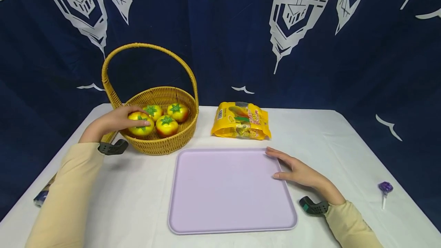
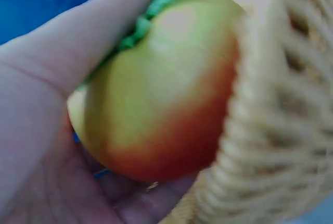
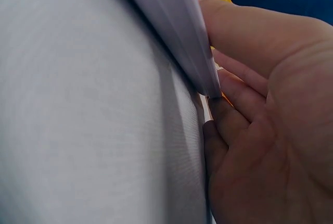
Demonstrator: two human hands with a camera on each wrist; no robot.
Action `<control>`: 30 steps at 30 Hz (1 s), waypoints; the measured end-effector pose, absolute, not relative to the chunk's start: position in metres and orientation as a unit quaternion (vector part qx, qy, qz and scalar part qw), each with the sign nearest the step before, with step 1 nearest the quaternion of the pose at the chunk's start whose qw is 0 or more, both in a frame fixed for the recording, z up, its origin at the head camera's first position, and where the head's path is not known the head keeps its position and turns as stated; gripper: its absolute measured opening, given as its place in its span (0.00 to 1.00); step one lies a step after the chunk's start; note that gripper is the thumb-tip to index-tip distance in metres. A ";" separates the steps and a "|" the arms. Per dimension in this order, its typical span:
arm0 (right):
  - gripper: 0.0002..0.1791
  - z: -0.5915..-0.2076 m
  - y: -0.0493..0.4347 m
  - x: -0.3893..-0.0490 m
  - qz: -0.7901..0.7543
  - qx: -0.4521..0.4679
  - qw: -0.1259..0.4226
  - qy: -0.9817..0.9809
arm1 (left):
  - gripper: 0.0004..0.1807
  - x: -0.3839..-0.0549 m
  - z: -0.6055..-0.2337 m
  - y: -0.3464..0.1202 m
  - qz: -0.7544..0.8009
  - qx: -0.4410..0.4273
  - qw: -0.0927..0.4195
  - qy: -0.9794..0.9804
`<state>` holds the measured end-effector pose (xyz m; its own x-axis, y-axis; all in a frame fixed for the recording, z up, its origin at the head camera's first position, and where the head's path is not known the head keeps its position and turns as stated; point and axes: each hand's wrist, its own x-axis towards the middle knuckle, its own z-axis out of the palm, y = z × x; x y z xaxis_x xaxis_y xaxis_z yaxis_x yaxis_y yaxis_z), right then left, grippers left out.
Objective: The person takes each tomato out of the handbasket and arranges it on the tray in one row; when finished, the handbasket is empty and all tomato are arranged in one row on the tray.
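My left hand [image 1: 118, 121] is inside the left side of a wicker basket [image 1: 160, 148], with thumb and fingers curled round a yellow-and-red tomato [image 2: 161, 88] that has a green leafy top. In the left wrist view the woven rim stands close beside this fruit. Several similar tomatoes, among them a front one [image 1: 167, 126], lie in the basket. At the right edge of a pale purple tray [image 1: 227, 190] is my right hand [image 1: 303, 171], its fingers fairly straight and spread. The right wrist view has its fingertips at the tray's rim.
Behind the tray lies a yellow snack bag [image 1: 241, 121]. A purple lollipop [image 1: 385, 188] is at the far right of the white table [image 1: 138, 209]. Partly hidden by the left sleeve is a small dark packet [image 1: 41, 197]. The tall basket handle [image 1: 144, 45] arches over the fruit.
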<state>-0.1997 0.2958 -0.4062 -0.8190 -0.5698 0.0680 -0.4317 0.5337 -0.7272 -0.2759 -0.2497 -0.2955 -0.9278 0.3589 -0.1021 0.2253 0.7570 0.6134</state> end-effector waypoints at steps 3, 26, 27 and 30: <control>0.37 -0.405 0.296 -0.200 -0.385 -0.288 0.089 0.872 | 0.33 -0.269 -0.289 -0.245 0.354 0.156 0.098 0.917; 0.37 -0.403 0.295 -0.199 -0.373 -0.282 0.083 0.880 | 0.25 -0.250 -0.337 0.012 0.381 0.316 0.156 0.855; 0.37 -0.403 0.295 -0.199 -0.372 -0.283 0.082 0.880 | 0.25 -0.251 -0.343 0.020 0.376 0.322 0.164 0.853; 0.37 -0.404 0.295 -0.197 -0.369 -0.288 0.079 0.880 | 0.25 -0.253 -0.354 0.036 0.376 0.329 0.176 0.848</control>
